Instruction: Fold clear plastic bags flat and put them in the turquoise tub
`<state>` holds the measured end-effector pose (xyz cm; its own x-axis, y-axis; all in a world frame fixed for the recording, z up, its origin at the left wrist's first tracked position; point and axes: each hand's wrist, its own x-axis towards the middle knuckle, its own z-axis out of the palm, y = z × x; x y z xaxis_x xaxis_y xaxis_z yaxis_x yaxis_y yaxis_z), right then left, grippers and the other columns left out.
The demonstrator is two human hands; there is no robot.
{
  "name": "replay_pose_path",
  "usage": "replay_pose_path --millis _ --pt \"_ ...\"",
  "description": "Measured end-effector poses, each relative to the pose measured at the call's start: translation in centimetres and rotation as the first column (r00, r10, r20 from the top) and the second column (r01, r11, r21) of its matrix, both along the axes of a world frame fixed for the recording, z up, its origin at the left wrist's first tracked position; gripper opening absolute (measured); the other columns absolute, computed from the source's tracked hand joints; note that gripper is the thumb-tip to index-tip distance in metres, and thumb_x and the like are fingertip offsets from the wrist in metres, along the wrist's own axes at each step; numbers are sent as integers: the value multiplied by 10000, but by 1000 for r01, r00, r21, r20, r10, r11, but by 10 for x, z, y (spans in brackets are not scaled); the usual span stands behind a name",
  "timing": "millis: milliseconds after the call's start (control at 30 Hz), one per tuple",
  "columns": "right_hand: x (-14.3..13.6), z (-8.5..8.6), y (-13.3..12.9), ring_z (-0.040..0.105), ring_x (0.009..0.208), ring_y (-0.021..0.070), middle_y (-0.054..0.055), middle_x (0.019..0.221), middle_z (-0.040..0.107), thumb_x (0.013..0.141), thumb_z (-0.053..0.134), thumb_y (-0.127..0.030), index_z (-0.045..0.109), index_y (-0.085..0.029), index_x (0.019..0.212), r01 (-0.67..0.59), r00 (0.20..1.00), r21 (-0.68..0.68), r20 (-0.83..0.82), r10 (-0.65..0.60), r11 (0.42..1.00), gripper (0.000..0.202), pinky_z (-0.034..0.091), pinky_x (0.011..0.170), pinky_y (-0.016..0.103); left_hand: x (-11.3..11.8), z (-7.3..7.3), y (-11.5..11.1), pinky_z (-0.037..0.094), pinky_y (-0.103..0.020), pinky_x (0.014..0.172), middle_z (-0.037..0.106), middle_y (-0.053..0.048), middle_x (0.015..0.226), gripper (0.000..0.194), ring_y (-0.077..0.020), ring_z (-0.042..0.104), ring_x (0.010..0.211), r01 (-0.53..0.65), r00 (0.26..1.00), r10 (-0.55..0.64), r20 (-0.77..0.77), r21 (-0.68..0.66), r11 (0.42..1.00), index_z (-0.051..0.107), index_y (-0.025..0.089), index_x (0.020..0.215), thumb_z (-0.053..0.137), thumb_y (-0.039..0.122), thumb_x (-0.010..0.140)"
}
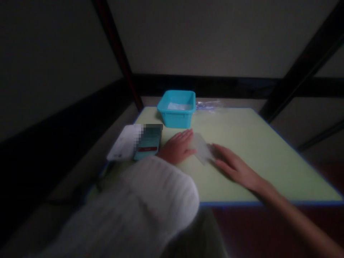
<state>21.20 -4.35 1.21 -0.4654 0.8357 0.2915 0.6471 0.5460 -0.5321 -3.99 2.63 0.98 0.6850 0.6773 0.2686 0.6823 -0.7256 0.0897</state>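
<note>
A thin, translucent sheet or small bag (202,148), whitish and blurred, lies on the table between my two hands. My left hand (177,146) rests palm down by its left edge, the fingers stretched out and the thumb pointing right. On the other side, my right hand (234,167) reaches in from the lower right. Its fingertips and thumb are at the sheet's right edge, with a gap between them. Blur hides exactly how the fingertips meet the sheet. A light, ribbed sleeve covers my left forearm, while the right forearm is bare.
The pale yellow-green table (249,143) has a blue edge. A turquoise plastic basket (177,119) with something white inside stands at the back. Right of it lies crumpled clear plastic (209,106). A phone (148,143) and a white flat object (123,142) lie at the left.
</note>
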Motion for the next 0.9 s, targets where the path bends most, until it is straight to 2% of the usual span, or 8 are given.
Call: replay_pose_path --millis 67,167,267,367,433,567,733,900 --pt "6 3 4 588 1069 281 142 1217 597 908 438 -355 474 -182 1269 90 986 -105 -133 -104 990 403 480 896 484 1 11 -24 207 -416 1128 287 -186 1482 634 -242 221 1394 27 1000 -27 6 -24 999 301 67 1385 396 492 924" --pt "10 6 8 629 918 238 125 1047 651 878 471 -287 541 -170 1081 96 961 -227 -232 -149 969 245 525 779 418 4 21 -58 192 -433 1136 321 -172 1470 645 -245 243 1387 44 999 -43 18 -68 997 318 88 1383 443 503 904" --pt "7 8 6 626 872 211 110 994 647 868 491 -266 532 -175 1020 40 948 -298 -291 -131 954 182 530 703 358 6 19 -80 197 -429 1138 350 -153 1460 618 -240 271 1376 34 999 -33 9 -112 993 350 103 1370 488 474 895" --pt "1 12 -1 619 818 186 92 943 639 885 475 -254 526 -179 998 -19 951 -296 -301 -75 955 145 519 653 313 6 12 -87 202 -413 1139 359 -146 1457 607 -236 278 1374 11 1000 -12 -14 -122 992 371 95 1357 546 423 877" --pt "-1 16 -7 607 792 177 81 916 630 897 465 -240 535 -179 1004 -34 972 -214 -236 -18 976 142 511 662 309 6 8 -87 208 -409 1138 358 -136 1459 592 -230 275 1375 7 1000 -9 -19 -111 994 379 103 1352 561 398 873" --pt "1 20 -6 569 819 192 99 908 599 926 424 -207 587 -158 964 -92 995 108 51 87 990 174 483 723 334 6 2 -87 229 -401 1133 363 -130 1458 570 -219 283 1373 8 1000 -8 -3 -105 994 384 114 1349 544 400 882" --pt "4 12 9 518 696 179 75 764 576 951 412 -208 612 -134 835 -232 937 379 336 100 896 243 427 623 309 8 -1 -87 210 -405 1138 328 -122 1476 600 -218 255 1384 5 1000 -8 -23 -144 989 356 107 1375 519 421 891" --pt "4 3 15 511 688 172 52 733 572 949 426 -169 617 -141 818 -353 881 494 462 105 794 233 382 622 307 8 1 -88 190 -417 1140 282 -122 1493 627 -219 228 1393 8 999 -16 -48 -170 985 309 108 1403 489 436 900"
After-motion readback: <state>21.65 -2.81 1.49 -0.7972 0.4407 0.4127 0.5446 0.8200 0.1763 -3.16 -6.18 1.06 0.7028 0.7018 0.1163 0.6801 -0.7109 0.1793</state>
